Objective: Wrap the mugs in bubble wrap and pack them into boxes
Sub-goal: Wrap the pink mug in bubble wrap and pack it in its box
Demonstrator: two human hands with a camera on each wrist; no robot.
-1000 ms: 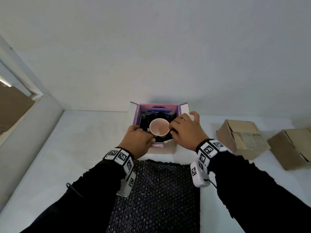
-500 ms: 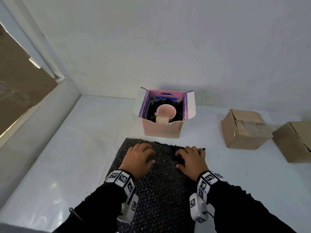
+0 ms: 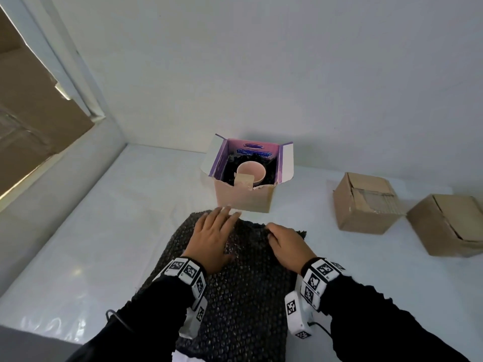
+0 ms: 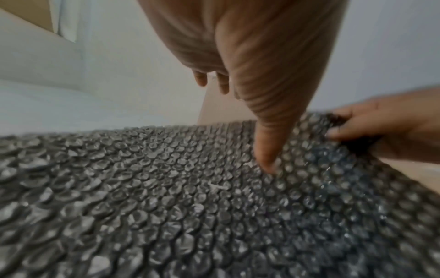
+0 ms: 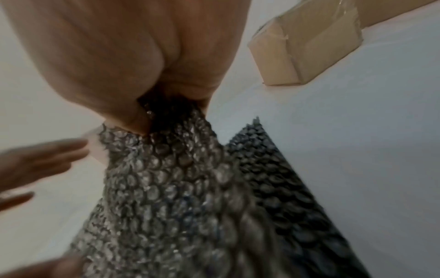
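Here, I am flattening my left hand (image 3: 213, 237), fingers spread, on the dark bubble wrap (image 3: 240, 296) lying at lower centre on the white surface (image 3: 99, 231), while my right hand (image 3: 288, 245) is pinching its far edge and lifting the top layer. The sheet is looking light, soft and floppy, so I am judging an edge or corner the best hold. It is grey-black and covered in shiny bubbles. Above it, at centre frame, a pale pink mug (image 3: 251, 171) is sitting wrapped inside an open box (image 3: 245, 197); being fragile, it should be cradled by its body.
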